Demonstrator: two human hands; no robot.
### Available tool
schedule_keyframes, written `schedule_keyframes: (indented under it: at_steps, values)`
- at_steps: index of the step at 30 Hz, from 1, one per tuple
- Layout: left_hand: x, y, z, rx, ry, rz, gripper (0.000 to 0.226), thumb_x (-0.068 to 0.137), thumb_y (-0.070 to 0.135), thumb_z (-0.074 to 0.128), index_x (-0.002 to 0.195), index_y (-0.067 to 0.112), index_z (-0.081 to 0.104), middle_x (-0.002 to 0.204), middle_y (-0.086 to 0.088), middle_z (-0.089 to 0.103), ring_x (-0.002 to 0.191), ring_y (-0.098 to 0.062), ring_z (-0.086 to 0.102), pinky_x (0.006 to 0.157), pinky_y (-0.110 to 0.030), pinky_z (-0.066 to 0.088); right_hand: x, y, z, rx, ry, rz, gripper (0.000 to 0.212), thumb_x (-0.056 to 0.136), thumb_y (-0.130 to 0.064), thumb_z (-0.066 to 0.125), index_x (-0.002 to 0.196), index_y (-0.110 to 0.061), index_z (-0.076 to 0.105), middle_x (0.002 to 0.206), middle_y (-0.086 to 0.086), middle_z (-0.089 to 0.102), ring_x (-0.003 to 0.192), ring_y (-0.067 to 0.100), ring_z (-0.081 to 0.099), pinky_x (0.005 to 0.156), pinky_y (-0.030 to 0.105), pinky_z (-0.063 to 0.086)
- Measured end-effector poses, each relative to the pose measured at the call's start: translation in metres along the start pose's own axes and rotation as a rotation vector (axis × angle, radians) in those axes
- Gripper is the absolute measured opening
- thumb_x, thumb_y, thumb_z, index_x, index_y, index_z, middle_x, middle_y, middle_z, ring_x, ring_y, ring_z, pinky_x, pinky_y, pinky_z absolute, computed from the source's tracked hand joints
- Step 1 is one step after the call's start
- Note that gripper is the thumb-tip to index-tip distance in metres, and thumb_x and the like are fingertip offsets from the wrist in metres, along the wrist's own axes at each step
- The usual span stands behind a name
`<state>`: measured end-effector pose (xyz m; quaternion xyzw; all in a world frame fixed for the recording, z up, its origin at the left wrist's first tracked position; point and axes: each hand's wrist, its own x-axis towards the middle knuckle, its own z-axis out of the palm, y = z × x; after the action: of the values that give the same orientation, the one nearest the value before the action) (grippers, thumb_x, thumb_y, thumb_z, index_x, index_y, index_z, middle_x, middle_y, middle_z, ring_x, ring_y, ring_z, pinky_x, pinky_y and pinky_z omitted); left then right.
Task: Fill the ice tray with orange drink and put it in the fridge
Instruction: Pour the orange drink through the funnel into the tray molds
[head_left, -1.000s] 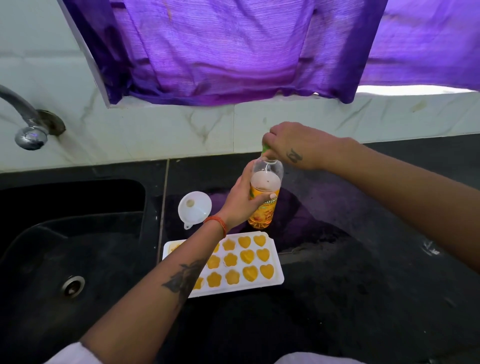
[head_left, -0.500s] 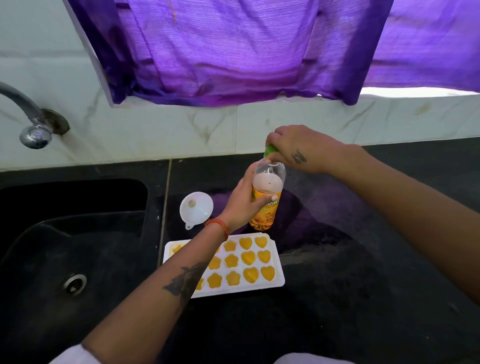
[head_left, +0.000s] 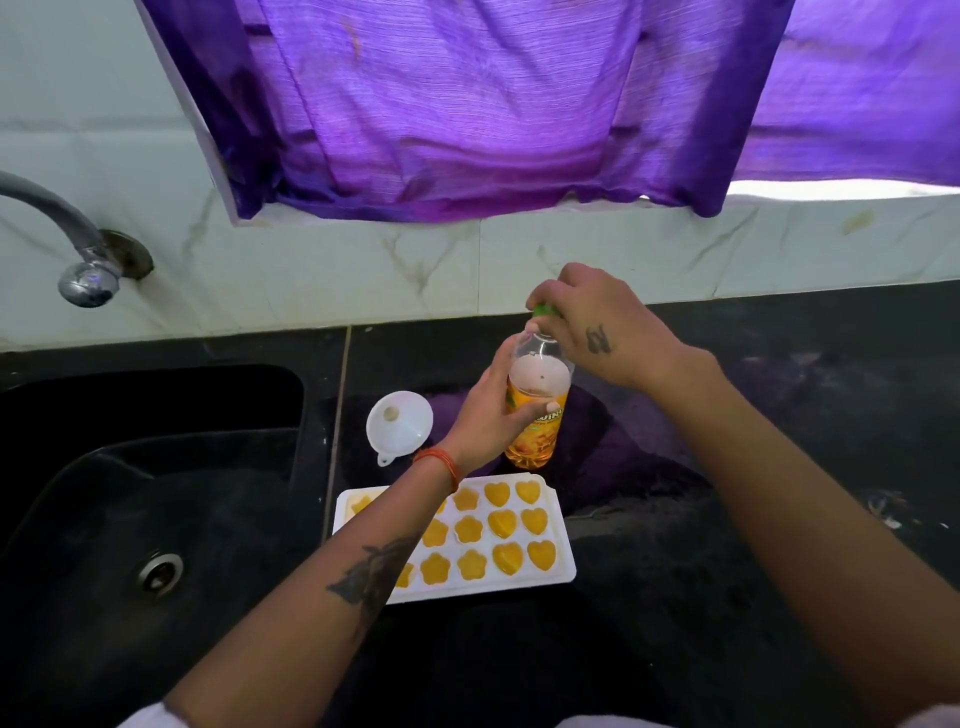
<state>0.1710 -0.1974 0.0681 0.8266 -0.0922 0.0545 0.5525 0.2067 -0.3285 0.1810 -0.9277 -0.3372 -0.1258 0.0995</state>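
Observation:
A white ice tray (head_left: 562, 535) lies on the black counter, its heart and flower cells holding orange drink; my left forearm covers its left part. Just behind it stands a clear bottle of orange drink (head_left: 535, 441), upright on the counter. My left hand (head_left: 488, 415) grips the bottle's body. My right hand (head_left: 592, 322) pinches the green cap (head_left: 545, 310) on the bottle's neck.
A white funnel (head_left: 399, 423) lies on the counter left of the bottle. A black sink (head_left: 156, 493) with a drain fills the left side, under a metal tap (head_left: 78, 260). A purple curtain (head_left: 467, 104) hangs above the tiled back wall.
My right hand has turned a little on the green cap, so more of the cap shows. The bottle and tray stay where they were.

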Motion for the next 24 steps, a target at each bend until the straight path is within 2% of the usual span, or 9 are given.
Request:
schedule_keyframes:
  at_steps: [3,6,10,11,13,15,18,21,24]
  values:
    - [0.001,0.001,0.002,-0.007,-0.002,-0.015,0.076,0.085,0.021,0.068,0.145,0.029,0.021,0.140,-0.005,0.047,0.120,-0.021,0.052,0.099,-0.047,0.047,-0.006,-0.005,0.012,-0.074,0.142,0.132,0.041,0.095,-0.039,0.045,0.115,-0.006,0.057,0.103,0.012,0.057,0.088,0.019,0.052,0.071,0.022,0.035]
    - [0.000,0.002,0.003,-0.002,-0.011,-0.012,0.076,0.086,0.021,0.067,0.145,0.028,0.021,0.139,-0.005,0.048,0.121,-0.021,0.053,0.099,-0.047,0.047,-0.002,-0.015,0.020,-0.166,0.186,0.301,0.051,0.093,-0.049,0.043,0.106,-0.002,0.058,0.093,0.011,0.057,0.075,0.016,0.045,0.066,0.022,0.033]
    - [-0.001,0.001,-0.002,-0.052,-0.046,-0.006,0.078,0.085,0.019,0.068,0.145,0.032,0.019,0.143,-0.001,0.044,0.124,-0.018,0.050,0.100,-0.038,0.048,0.002,-0.013,0.013,0.122,0.228,0.415,0.052,0.086,-0.057,0.050,0.087,-0.007,0.065,0.069,0.001,0.057,0.055,0.004,0.042,0.052,0.016,0.028]
    - [-0.001,0.000,-0.004,-0.064,-0.051,-0.008,0.079,0.085,0.020,0.069,0.144,0.035,0.019,0.142,0.001,0.044,0.123,-0.015,0.050,0.098,-0.030,0.048,-0.004,-0.007,0.014,0.297,0.232,0.426,0.050,0.084,-0.058,0.052,0.095,-0.010,0.064,0.073,-0.002,0.060,0.059,0.002,0.047,0.056,0.016,0.034]
    - [-0.001,-0.003,-0.008,-0.082,-0.075,-0.020,0.081,0.083,0.021,0.071,0.141,0.042,0.018,0.140,0.004,0.045,0.121,-0.010,0.051,0.091,-0.018,0.049,-0.026,-0.001,0.024,0.699,0.215,0.456,0.056,0.080,-0.057,0.059,0.121,-0.019,0.052,0.092,-0.010,0.062,0.082,0.001,0.057,0.069,0.018,0.044]
    - [-0.003,-0.011,-0.012,-0.068,-0.121,-0.052,0.088,0.079,0.021,0.075,0.145,0.038,0.018,0.143,0.001,0.043,0.125,-0.012,0.049,0.094,-0.026,0.051,-0.050,0.001,0.053,0.896,0.205,0.532,0.067,0.077,-0.047,0.068,0.133,-0.024,0.040,0.113,-0.009,0.059,0.103,0.005,0.057,0.080,0.020,0.047]
    - [-0.011,-0.024,-0.020,0.099,-0.138,-0.135,0.094,0.077,0.030,0.076,0.150,0.027,0.017,0.149,0.000,0.037,0.136,-0.014,0.038,0.105,-0.038,0.043,-0.071,-0.003,0.102,0.968,0.137,0.630,0.082,0.069,-0.033,0.079,0.136,-0.027,0.032,0.123,-0.009,0.049,0.113,0.008,0.048,0.086,0.022,0.041]
    - [-0.023,-0.038,-0.030,0.474,-0.069,-0.068,0.066,0.083,0.033,0.069,0.142,0.025,0.040,0.144,0.003,0.044,0.131,-0.014,0.043,0.103,-0.032,0.043,-0.069,-0.005,0.132,0.929,0.104,0.615,0.086,0.066,-0.036,0.081,0.136,-0.026,0.032,0.123,-0.006,0.053,0.110,0.009,0.052,0.087,0.025,0.045]
    - [-0.031,-0.045,-0.044,0.616,0.105,-0.010,0.045,0.086,0.026,0.065,0.130,0.020,0.055,0.137,0.003,0.052,0.122,-0.014,0.051,0.094,-0.023,0.042,-0.052,0.002,0.147,0.774,0.085,0.614,0.077,0.066,-0.045,0.078,0.128,-0.021,0.039,0.117,0.001,0.060,0.105,0.019,0.059,0.087,0.038,0.051]
